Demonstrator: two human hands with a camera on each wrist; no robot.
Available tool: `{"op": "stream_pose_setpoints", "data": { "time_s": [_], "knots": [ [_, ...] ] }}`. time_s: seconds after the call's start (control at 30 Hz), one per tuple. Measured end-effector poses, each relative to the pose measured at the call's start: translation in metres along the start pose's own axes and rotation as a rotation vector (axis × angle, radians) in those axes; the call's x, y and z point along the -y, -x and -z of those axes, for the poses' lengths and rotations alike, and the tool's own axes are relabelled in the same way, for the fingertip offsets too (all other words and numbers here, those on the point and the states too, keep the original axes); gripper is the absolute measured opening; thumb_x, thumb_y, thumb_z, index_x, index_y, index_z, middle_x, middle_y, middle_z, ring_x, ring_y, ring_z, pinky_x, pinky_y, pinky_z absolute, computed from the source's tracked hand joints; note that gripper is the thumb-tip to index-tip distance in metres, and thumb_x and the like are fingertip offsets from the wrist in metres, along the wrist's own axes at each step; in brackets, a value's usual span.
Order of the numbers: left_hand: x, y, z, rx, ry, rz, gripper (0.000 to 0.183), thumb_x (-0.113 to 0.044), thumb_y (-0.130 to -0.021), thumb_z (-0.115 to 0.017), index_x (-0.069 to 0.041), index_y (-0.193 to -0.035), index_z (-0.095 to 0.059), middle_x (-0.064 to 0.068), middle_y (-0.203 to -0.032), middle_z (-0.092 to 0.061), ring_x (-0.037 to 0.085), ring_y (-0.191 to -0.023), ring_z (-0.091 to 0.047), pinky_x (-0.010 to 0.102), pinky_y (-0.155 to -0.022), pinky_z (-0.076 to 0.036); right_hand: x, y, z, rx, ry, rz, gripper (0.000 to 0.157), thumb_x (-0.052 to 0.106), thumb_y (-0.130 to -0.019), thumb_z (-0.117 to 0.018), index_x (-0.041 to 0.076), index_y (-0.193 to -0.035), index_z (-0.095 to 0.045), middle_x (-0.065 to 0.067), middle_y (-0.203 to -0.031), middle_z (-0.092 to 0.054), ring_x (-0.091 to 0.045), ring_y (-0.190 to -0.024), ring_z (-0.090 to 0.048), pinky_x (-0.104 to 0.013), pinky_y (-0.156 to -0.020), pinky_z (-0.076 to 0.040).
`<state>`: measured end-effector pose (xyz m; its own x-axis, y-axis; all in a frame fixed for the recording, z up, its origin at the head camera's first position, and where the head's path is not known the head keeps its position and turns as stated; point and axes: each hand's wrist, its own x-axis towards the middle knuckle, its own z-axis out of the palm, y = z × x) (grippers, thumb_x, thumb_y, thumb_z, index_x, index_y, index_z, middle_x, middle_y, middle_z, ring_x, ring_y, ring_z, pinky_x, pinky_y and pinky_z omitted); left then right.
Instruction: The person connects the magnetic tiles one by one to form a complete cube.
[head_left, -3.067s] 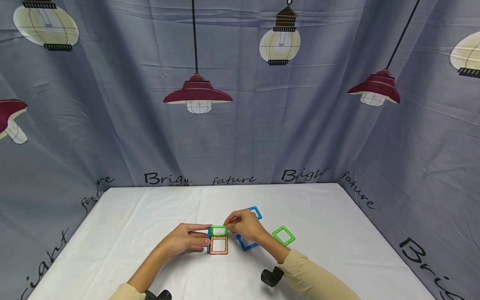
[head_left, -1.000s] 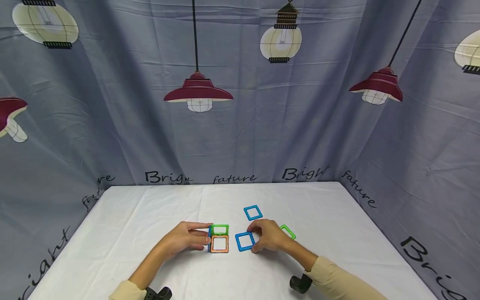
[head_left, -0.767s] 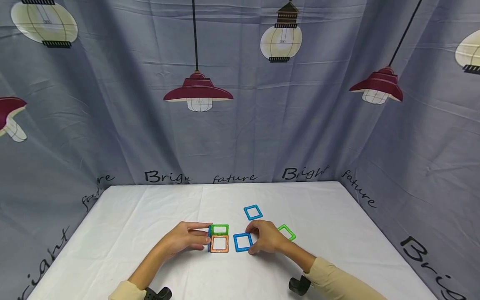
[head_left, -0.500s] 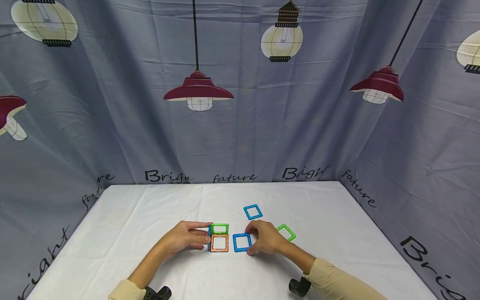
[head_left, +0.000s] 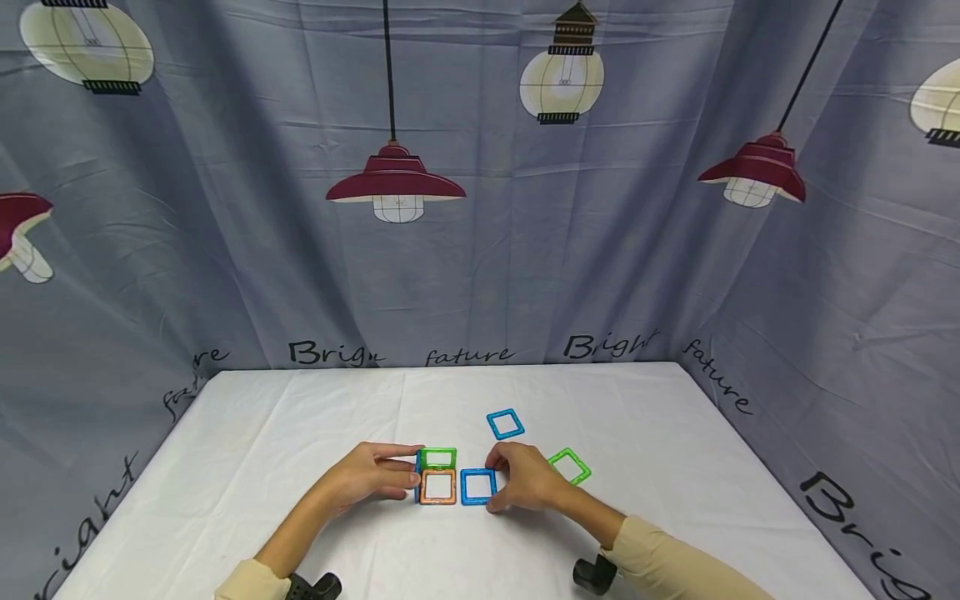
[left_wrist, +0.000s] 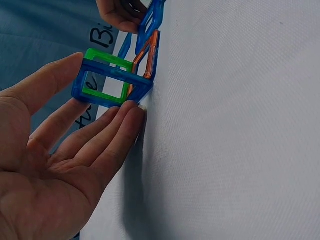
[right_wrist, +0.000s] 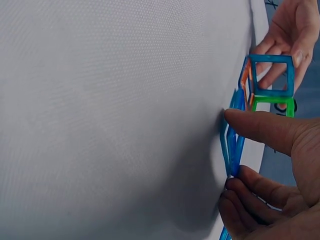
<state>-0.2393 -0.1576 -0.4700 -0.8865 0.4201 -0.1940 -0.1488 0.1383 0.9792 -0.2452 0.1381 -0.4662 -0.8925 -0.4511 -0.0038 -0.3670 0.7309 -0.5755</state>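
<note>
The flat blue frame (head_left: 463, 487) sits low at the tabletop (head_left: 315, 417), just right of the orange frame (head_left: 438, 502), a narrow gap between the 2. I have my right hand (head_left: 525, 477) pinching it across opposite edges, a hold that, I judge, leaves its left edge free and squared to the orange one. The orange frame lies flat, with the upright green frame (head_left: 438, 451) along its far edge and the upright blue frame (head_left: 417, 492) along its left. My left hand (head_left: 367, 482) holds that upright blue frame between thumb and fingers, probably so the 2 standing pieces don't tip or slide. Farther out, I see the loose blue frame (head_left: 510, 435) and the loose green frame (head_left: 579, 462) lying flat, both ungripped.
</note>
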Motion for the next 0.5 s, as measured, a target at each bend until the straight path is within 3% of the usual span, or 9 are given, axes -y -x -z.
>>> {"op": "stream_pose_setpoints", "data": {
  "time_s": [0.5],
  "knots": [
    [0.0013, 0.0009, 0.0001, 0.011, 0.003, -0.019, 0.068, -0.012, -0.088, -0.08, 0.007, -0.145, -0.049, 0.031, -0.133, -0.061, 0.028, -0.115, -0.068, 0.042, -0.089, -0.061, 0.0045, 0.0003, -0.0032, -0.023, 0.019, 0.011, 0.051, 0.019, -0.065, -0.095, 0.007, -0.105, -0.067, -0.001, -0.097, -0.064, -0.015, -0.089, -0.056, -0.034, -0.084, -0.053]
  ]
}}
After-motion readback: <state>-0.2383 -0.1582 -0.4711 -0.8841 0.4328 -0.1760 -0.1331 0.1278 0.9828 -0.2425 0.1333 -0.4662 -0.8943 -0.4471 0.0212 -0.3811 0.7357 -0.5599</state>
